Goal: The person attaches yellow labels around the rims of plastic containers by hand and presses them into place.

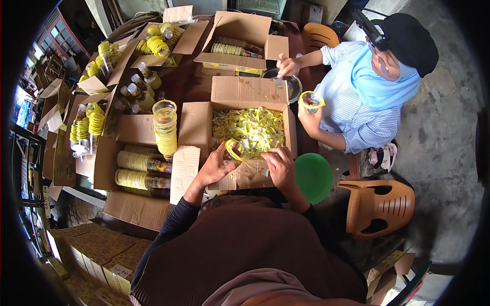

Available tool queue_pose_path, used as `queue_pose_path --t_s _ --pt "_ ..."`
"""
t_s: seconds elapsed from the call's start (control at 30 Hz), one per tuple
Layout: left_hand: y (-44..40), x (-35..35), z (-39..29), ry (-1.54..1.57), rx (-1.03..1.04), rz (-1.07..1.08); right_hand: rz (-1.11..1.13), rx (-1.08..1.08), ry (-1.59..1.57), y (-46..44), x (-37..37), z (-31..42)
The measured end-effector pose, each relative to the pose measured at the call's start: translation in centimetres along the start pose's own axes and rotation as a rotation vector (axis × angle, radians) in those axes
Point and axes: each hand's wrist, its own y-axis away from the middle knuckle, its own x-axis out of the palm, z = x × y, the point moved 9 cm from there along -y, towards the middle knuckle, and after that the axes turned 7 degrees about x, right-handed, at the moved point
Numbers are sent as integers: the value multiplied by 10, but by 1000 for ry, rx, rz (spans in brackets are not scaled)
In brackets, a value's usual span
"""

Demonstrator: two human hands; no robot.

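Observation:
My left hand (pixel 216 167) is wrapped round a clear plastic cup with a yellow rim (pixel 234 149), tilted over the near edge of an open cardboard box (pixel 245 176). Inside that box lies a heap of small yellow-and-clear plastic pieces (pixel 250 125). My right hand (pixel 281 166) is just right of the cup, over the box's near flap, its fingertips pinched together. What those fingers hold, if anything, is too small to make out. A tall stack of yellow-rimmed cups (pixel 165 130) stands to the left of the box.
Across on the right, a co-worker (pixel 362 97) holds another yellow-rimmed cup (pixel 311 101) beside a dark bowl (pixel 291 87). A green basin (pixel 313 178) and an orange plastic chair (pixel 380 208) are at my right. Boxes of stacked cups (pixel 138 171) crowd the left and back.

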Motion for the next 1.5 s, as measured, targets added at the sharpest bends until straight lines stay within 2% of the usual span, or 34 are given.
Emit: queue_pose_path --t_s 0.1,0.17,0.27,0.5,0.6,0.67,0.7,0.77,0.8,0.87,0.93,1.0,1.13,1.23,1.3,1.43,1.5 --pt "-1 0 -12 -156 78 10 4 -38 63 0 0 3" --pt "-1 2 -9 -229 -11 39 1 -63 90 1 -1 5" --pt "-3 2 -21 -260 81 -25 0 -98 120 3 -1 7" --pt "-3 5 -12 -185 55 -12 -13 -187 192 12 -4 20" --pt "1 8 -17 -242 147 -13 -24 -173 237 16 4 18" --pt "6 14 -5 -204 -22 52 -56 -158 214 18 6 19" --pt "7 14 -4 -203 -19 51 -57 -160 216 17 7 20" --pt "8 8 -4 41 54 -2 -64 -164 177 17 8 24" --pt "8 10 -1 66 33 65 -65 -163 177 18 10 25" --pt "14 9 11 170 21 53 -44 -74 120 18 16 18" --pt "20 5 16 273 12 30 -55 -75 85 18 19 21" --pt "28 9 27 499 -152 61 -65 -75 49 19 22 23" --pt "33 3 24 531 -153 5 -49 -33 13 20 27 22" --pt "31 -3 24 368 -98 27 -48 3 -57 18 28 18" --pt "31 -11 20 241 19 -9 -38 -9 -72 16 24 18" --pt "36 -14 5 224 12 48 -6 -168 68 17 19 39" --pt "38 -11 5 322 -48 60 -15 -222 115 20 19 46"
